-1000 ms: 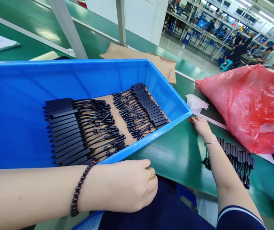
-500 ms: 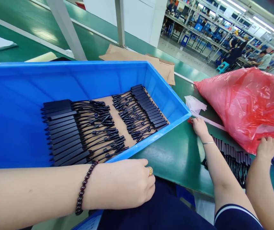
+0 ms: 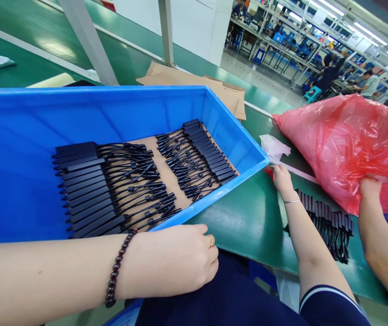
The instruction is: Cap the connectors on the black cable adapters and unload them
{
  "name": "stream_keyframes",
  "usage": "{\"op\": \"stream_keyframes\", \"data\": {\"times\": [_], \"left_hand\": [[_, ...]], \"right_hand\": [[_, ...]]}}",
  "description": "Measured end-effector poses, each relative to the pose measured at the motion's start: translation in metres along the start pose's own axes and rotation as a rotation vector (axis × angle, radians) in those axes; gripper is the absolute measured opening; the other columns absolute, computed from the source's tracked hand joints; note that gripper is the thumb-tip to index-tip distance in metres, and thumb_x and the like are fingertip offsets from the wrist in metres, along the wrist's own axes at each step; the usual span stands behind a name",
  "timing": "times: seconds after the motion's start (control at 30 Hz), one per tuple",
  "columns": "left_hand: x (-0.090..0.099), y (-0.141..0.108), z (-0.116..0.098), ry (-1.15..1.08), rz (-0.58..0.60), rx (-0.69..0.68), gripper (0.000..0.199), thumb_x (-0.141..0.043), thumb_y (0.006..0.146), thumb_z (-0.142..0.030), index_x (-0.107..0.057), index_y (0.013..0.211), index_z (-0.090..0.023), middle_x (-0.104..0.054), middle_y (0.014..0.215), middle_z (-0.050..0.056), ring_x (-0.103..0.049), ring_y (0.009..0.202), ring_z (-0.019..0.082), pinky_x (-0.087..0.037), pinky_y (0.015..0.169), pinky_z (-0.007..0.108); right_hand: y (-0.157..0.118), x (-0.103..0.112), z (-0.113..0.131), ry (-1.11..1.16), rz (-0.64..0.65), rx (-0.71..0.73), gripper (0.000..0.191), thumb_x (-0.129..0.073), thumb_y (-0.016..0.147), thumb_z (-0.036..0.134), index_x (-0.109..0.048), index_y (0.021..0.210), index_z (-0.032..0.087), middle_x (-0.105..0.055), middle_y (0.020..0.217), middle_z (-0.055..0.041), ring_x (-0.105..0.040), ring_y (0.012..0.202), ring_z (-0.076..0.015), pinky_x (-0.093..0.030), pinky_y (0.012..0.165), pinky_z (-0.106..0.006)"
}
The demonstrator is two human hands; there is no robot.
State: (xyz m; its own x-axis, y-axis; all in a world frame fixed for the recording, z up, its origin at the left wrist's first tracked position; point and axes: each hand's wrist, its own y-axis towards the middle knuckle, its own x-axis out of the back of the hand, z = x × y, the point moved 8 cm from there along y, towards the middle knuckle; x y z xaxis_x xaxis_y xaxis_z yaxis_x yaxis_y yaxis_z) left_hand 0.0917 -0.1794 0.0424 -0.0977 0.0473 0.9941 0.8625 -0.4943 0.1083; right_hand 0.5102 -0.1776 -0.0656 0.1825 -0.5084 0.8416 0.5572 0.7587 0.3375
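Note:
My left hand [image 3: 180, 258], with a dark beaded bracelet and a gold ring, rests just below the near rim of the blue bin [image 3: 27, 122]. Its fingers are curled closed; whatever may be inside is hidden. My right hand [image 3: 282, 179], wearing a thin silver bangle, reaches past the bin's right corner. Its fingers pinch a small red thing [image 3: 268, 171], too small to name. Two rows of flat black cases with short cables, a left row [image 3: 88, 190] and a right row [image 3: 207, 151], lie on brown cardboard [image 3: 166, 167] in the bin.
A second group of black cases with cables [image 3: 326, 222] lies on the green table [image 3: 241, 231], right of my forearm. A large red plastic bag [image 3: 343, 136] stands behind it, and a co-worker's hand [image 3: 370, 183] touches the bag. Cardboard pieces [image 3: 194, 81] lie behind the bin.
The co-worker's hand has moved up and left, partly in under the red film, and the bag's lower edge has shifted. My hands keep their positions; the view has turned slightly.

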Motion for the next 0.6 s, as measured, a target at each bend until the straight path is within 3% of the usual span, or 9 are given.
{"op": "stream_keyframes", "data": {"times": [0.1, 0.2, 0.33, 0.47, 0.6], "left_hand": [[-0.001, 0.0, 0.002, -0.009, 0.003, 0.011, 0.001, -0.058, 0.08, -0.018, -0.059, 0.08, -0.018, -0.056, 0.066, 0.002, -0.046, 0.058, 0.015, -0.033, 0.059, 0.031], [0.001, 0.001, 0.005, -0.033, -0.003, 0.039, 0.002, -0.058, 0.08, -0.016, -0.059, 0.081, -0.018, -0.056, 0.067, 0.002, -0.048, 0.059, 0.015, -0.033, 0.061, 0.03], [0.002, 0.001, 0.005, -0.036, 0.014, 0.038, 0.003, -0.059, 0.079, -0.016, -0.058, 0.079, -0.018, -0.056, 0.067, 0.001, -0.048, 0.059, 0.015, -0.033, 0.061, 0.03], [0.001, 0.002, 0.004, -0.025, 0.029, 0.028, 0.005, -0.06, 0.077, -0.015, -0.058, 0.079, -0.018, -0.056, 0.066, 0.0, -0.047, 0.058, 0.015, -0.032, 0.06, 0.03], [0.0, 0.001, 0.003, -0.014, 0.029, 0.027, 0.008, -0.06, 0.076, -0.013, -0.058, 0.082, -0.018, -0.057, 0.068, 0.001, -0.048, 0.06, 0.015, -0.033, 0.061, 0.03]], "right_hand": [[-0.004, 0.013, -0.011, 0.253, -0.231, -0.181, 0.015, -0.054, 0.081, 0.025, -0.063, 0.09, 0.016, -0.058, 0.096, -0.0087, -0.051, 0.095, -0.0205, -0.036, 0.097, -0.041], [-0.015, 0.011, -0.025, 0.591, -0.392, -0.371, 0.013, -0.051, 0.085, 0.027, -0.058, 0.09, 0.017, -0.057, 0.087, -0.0037, -0.054, 0.08, -0.0134, -0.046, 0.087, -0.037], [-0.03, -0.002, -0.035, 1.06, -0.452, -0.558, 0.003, -0.049, 0.088, 0.018, -0.05, 0.085, 0.017, -0.054, 0.077, 0.0018, -0.055, 0.068, -0.0062, -0.053, 0.071, -0.023], [-0.042, -0.006, -0.04, 1.394, -0.469, -0.694, 0.014, -0.04, 0.093, 0.012, -0.049, 0.083, 0.016, -0.052, 0.073, 0.002, -0.056, 0.067, -0.0036, -0.054, 0.064, -0.016], [-0.05, -0.011, -0.042, 1.587, -0.462, -0.795, 0.024, -0.03, 0.094, 0.008, -0.048, 0.08, 0.015, -0.052, 0.074, 0.0004, -0.057, 0.066, -0.0032, -0.055, 0.061, -0.014]]}}
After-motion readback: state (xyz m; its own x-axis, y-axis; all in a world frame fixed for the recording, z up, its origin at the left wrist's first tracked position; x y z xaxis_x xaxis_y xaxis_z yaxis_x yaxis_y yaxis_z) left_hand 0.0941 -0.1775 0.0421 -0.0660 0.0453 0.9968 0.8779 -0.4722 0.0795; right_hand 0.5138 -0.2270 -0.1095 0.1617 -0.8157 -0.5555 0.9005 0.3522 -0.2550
